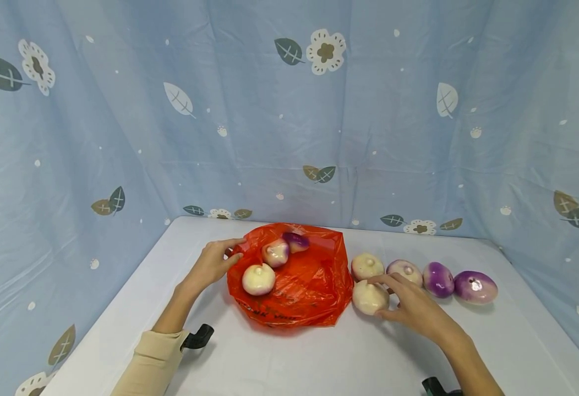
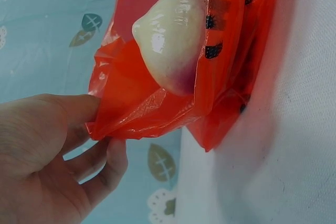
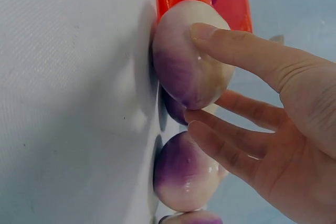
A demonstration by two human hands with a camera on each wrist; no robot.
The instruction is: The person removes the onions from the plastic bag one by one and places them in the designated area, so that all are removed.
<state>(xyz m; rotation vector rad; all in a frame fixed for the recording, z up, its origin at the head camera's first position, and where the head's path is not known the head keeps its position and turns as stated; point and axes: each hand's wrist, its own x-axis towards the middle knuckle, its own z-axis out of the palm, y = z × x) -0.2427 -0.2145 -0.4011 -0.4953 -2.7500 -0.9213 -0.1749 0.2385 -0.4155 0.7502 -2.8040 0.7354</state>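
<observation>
While the head view shows us mostly white, we find purple, in the right wrist view, on the vegetable the right hand pinches beside the red bag, whose edge the left hand pinches; beyond hangs a blue curtain

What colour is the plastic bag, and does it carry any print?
The plastic bag is red, with black print; it shows best in the head view.

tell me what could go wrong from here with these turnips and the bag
The turnip held in the right hand looks smooth and rounded, so it might slip and roll. The left hand holds the thin red bag at one edge, so the opposite side could sag.
</observation>
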